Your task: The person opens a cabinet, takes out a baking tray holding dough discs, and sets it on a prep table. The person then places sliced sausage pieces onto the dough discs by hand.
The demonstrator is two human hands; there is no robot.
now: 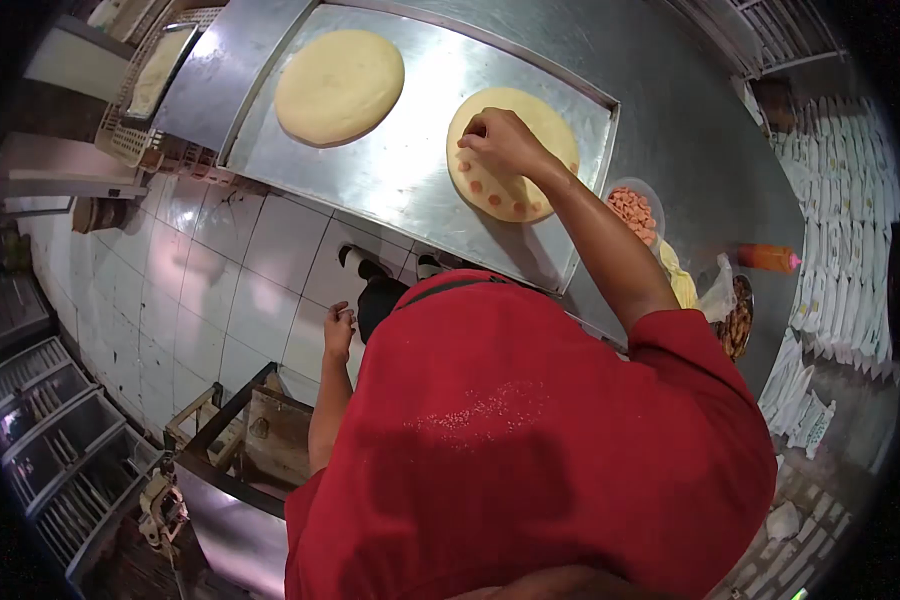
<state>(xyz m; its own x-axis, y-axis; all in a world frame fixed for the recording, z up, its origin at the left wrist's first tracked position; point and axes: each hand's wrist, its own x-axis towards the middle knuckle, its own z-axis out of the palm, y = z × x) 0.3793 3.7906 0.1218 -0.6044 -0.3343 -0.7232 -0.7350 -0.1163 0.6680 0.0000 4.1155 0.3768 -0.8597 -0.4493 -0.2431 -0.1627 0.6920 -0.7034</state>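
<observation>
Overhead view, as seen from a head cam: a lg. metal tray (420,150) is set on a steel tabletop (670,70), w/ 2 flat, round, pale dough discs on it. The L disc (340,87) is plain on top. The R disc (540,135), near the tray's R end, is dotted w/ sm. reddish slices (476,187), spaced in a curved row along its near edge, w/ more at its L & R edges.

The R hand (505,142) is held over the R disc, toward its L side, palm down. Its fingertips are pinched narrow, close to the dough; whether a slice is gripped can't be told. The L hand (340,328) is held low, above the tiled floor (255,255), well apart from the tray, w/ fingers loosely curled & half open.

Just beside the tray's R edge, a clear round tub (656,200) is seen, filled w/ pink chopped pcs. (632,212). Next to it, a yellow item (678,278), a clear plastic bag (719,291), a dish of brown food (737,318) & an orange bottle w/ pink cap (767,257), laid on its side, are grouped. A red shirt (570,400), flecked w/ white specks, is worn; white packets (840,230) are lined up at far R.
</observation>
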